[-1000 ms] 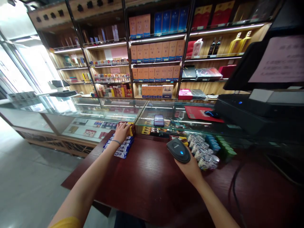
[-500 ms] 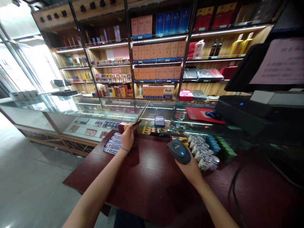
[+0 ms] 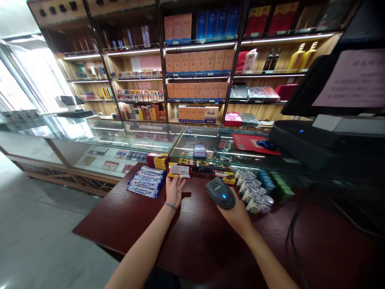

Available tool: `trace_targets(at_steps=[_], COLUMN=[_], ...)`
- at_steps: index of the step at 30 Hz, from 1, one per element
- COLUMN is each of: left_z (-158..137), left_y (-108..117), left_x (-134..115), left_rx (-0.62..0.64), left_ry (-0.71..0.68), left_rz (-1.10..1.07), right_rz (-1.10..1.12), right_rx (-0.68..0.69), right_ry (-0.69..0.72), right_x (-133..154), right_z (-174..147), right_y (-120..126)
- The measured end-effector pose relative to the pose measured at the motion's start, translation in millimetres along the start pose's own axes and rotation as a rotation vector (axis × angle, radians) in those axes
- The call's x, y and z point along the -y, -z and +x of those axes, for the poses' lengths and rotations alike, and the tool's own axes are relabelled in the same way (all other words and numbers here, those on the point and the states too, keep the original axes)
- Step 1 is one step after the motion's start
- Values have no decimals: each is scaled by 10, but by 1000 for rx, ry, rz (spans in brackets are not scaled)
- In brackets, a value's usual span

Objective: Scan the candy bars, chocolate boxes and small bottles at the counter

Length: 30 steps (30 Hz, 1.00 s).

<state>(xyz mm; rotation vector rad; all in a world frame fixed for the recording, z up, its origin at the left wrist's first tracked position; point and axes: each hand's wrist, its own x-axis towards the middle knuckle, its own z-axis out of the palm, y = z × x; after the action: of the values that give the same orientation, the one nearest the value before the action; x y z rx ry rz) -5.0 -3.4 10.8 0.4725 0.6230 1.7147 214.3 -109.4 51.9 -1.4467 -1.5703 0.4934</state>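
Observation:
My left hand (image 3: pixel 174 192) holds up a snack packet (image 3: pixel 179 170) in a yellow and dark red wrapper, its white barcode label turned toward me. In my right hand (image 3: pixel 239 214) is a black barcode scanner (image 3: pixel 221 193) with a blue light on top, its nose toward the packet and apart from it. A stack of similar packets (image 3: pixel 158 160) stands behind and left of my left hand. Several blue and white wrapped bars (image 3: pixel 146 182) lie in a row on the table's left. A few yellow and red packets (image 3: pixel 225 176) lie behind the scanner.
Rows of cans (image 3: pixel 255 192) stand right of the scanner on the dark red table (image 3: pixel 192 241). Behind runs a glass display counter (image 3: pixel 135 134), with a red mat (image 3: pixel 251 143) and mouse on it. A monitor (image 3: pixel 345 84) and black machine rise at right; a cable (image 3: pixel 292 241) hangs below them.
My left hand has moved right, away from the stack, and the packet in it has turned so its label faces me. The scanner has shifted slightly left in view.

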Motion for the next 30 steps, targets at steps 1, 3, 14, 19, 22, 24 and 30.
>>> trace_targets(at_steps=[1,3,14,19,22,24,30], left_z=[4,17,39,41,50,55,54], left_y=[16,39,55,57,66,84,158], left_x=[-1,-4,5,12,18,22,41], left_rx=[-8,-27,-55,-50,-47,-48,47], left_ry=[14,36,47,41,37,39,26], left_rz=[-22,-50,-60,-57,-73,-78,-91], right_rz=[-31,-100,-231,-221,-231,-257,-325], right_rx=[26,78,210,232,277,295,326], right_ry=[-11,-30,145,175,181,182,186], right_x=[22,55,-3,11,27,39,61], right_z=[-11,-28,-83,-86,-77,-71,-66], right_y=[-5,-21,-89,-84,-65,-54,-41])
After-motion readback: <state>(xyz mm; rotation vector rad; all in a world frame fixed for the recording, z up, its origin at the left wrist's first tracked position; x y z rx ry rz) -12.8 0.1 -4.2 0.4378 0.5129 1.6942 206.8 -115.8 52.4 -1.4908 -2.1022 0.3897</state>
